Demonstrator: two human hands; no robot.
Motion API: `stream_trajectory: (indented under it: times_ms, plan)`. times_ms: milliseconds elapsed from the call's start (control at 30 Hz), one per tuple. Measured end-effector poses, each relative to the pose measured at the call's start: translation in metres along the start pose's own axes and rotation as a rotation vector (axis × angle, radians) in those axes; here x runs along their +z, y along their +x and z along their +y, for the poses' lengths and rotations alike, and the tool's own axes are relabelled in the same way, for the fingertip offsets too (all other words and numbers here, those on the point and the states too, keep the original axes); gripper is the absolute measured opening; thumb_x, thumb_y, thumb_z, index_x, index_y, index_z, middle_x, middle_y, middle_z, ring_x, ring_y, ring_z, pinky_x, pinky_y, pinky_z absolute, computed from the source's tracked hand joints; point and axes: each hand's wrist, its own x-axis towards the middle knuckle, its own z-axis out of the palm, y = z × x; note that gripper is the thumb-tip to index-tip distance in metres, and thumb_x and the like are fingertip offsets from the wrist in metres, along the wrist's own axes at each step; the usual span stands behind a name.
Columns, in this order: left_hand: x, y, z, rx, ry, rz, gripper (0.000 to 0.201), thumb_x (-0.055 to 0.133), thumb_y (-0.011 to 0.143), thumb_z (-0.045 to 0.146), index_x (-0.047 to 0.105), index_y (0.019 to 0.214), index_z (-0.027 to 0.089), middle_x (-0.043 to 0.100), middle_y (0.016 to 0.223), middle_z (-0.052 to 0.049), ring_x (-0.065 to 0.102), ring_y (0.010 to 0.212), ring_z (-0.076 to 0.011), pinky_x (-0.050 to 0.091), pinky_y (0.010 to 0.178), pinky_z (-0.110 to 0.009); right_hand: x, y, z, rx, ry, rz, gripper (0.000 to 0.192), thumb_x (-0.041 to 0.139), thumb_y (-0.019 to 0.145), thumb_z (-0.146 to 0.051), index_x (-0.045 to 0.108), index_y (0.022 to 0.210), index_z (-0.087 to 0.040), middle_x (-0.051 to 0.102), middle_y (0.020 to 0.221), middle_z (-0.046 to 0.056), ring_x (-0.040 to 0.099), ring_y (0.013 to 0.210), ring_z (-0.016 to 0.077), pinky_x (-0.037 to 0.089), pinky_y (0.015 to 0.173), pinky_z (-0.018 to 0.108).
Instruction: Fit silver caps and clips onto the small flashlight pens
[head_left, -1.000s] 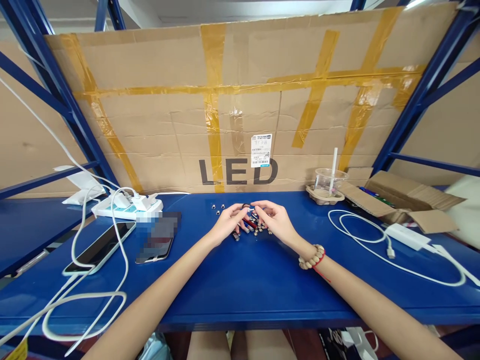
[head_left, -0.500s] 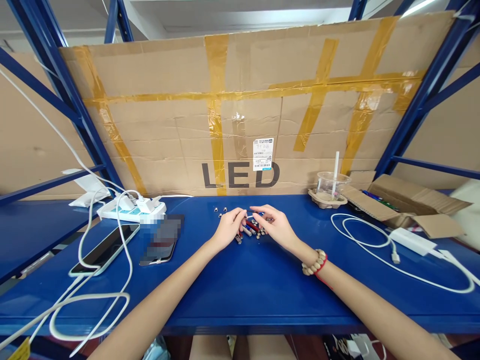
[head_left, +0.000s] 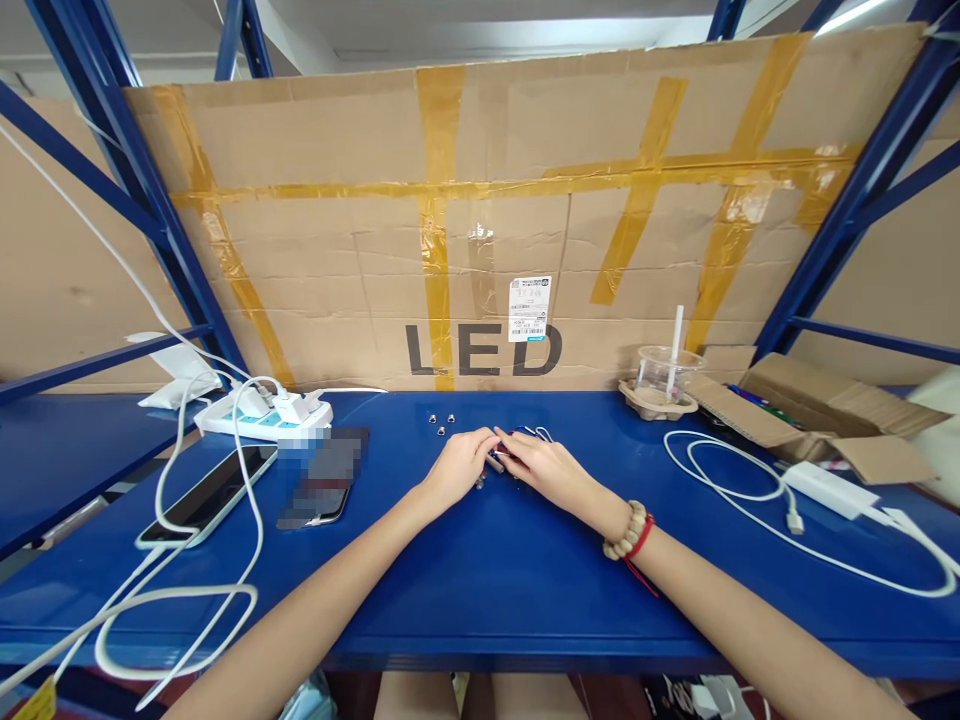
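Note:
Both hands rest low on the blue shelf top, meeting over a small pile of little cylindrical parts, red and silver. My left hand curls over the pile's left side, fingers bent onto the parts. My right hand, with a bead bracelet at the wrist, covers the pile's right side, fingertips touching the left hand's. Most of the pile is hidden under the fingers; what each hand pinches is unclear. Three tiny metal pieces lie just behind the left hand. A thin wire loop lies behind the right hand.
Two phones lie left, with a white power strip and looping white cables. At right are a plastic cup with a straw, an open cardboard box and a white charger with cable. A taped cardboard sheet forms the back wall.
Both hands have dropped from a raised pinch above the pile down onto it and closed together over the parts. The camera view shifted slightly.

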Motion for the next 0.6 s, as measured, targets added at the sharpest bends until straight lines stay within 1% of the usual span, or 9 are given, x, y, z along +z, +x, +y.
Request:
stream_trajectory:
  times_ms: [67, 167, 267, 367, 467, 600]
  plan:
    - [0.001, 0.0, -0.001, 0.002, 0.019, 0.008, 0.029, 0.033, 0.089, 0.028, 0.054, 0.071, 0.018, 0.058, 0.06, 0.002, 0.053, 0.047, -0.0109, 0.04, 0.051, -0.02, 0.0, 0.0, -0.001, -0.012, -0.023, 0.0, 0.036, 0.035, 0.091, -0.031, 0.048, 0.12, -0.013, 0.063, 0.094, 0.012, 0.061, 0.081, 0.0216, 0.048, 0.06, 0.029]
    - [0.002, 0.0, 0.0, 0.008, 0.029, 0.04, 0.029, 0.036, 0.088, 0.029, 0.056, 0.071, 0.018, 0.059, 0.06, 0.002, 0.055, 0.05, -0.0118, 0.041, 0.052, -0.02, -0.002, 0.001, -0.002, -0.026, 0.011, -0.008, 0.029, 0.035, 0.091, -0.03, 0.055, 0.107, -0.016, 0.063, 0.091, 0.01, 0.061, 0.078, 0.0198, 0.047, 0.062, 0.028]
    - [0.002, -0.001, 0.002, -0.026, -0.003, 0.03, 0.03, 0.035, 0.088, 0.032, 0.057, 0.072, 0.018, 0.057, 0.057, 0.003, 0.053, 0.046, -0.0109, 0.041, 0.051, -0.02, -0.003, 0.002, -0.001, -0.027, 0.059, -0.004, 0.027, 0.033, 0.092, -0.03, 0.056, 0.096, -0.017, 0.061, 0.085, 0.008, 0.059, 0.074, 0.0183, 0.046, 0.063, 0.028]
    - [0.002, -0.001, 0.005, -0.06, -0.053, 0.027, 0.033, 0.034, 0.088, 0.036, 0.057, 0.073, 0.018, 0.054, 0.054, 0.004, 0.051, 0.042, -0.01, 0.04, 0.049, -0.019, -0.001, 0.002, 0.002, -0.015, 0.138, -0.001, 0.024, 0.034, 0.092, -0.028, 0.055, 0.093, -0.018, 0.058, 0.082, 0.006, 0.055, 0.07, 0.0161, 0.044, 0.062, 0.027]
    - [0.002, -0.001, 0.008, -0.055, -0.058, 0.072, 0.033, 0.036, 0.088, 0.036, 0.056, 0.071, 0.017, 0.049, 0.052, 0.004, 0.052, 0.047, -0.0105, 0.04, 0.052, -0.019, 0.001, 0.002, 0.005, 0.004, 0.206, 0.011, 0.021, 0.035, 0.092, -0.027, 0.055, 0.094, -0.018, 0.055, 0.079, 0.004, 0.051, 0.066, 0.0147, 0.042, 0.061, 0.026]
    - [0.001, 0.001, 0.01, -0.049, -0.072, 0.106, 0.034, 0.038, 0.087, 0.037, 0.053, 0.064, 0.017, 0.048, 0.053, 0.004, 0.051, 0.051, -0.0105, 0.04, 0.055, -0.019, 0.0, 0.003, 0.006, 0.033, 0.292, 0.041, 0.023, 0.035, 0.092, -0.028, 0.055, 0.092, -0.018, 0.052, 0.074, 0.002, 0.048, 0.063, 0.0135, 0.04, 0.06, 0.025]
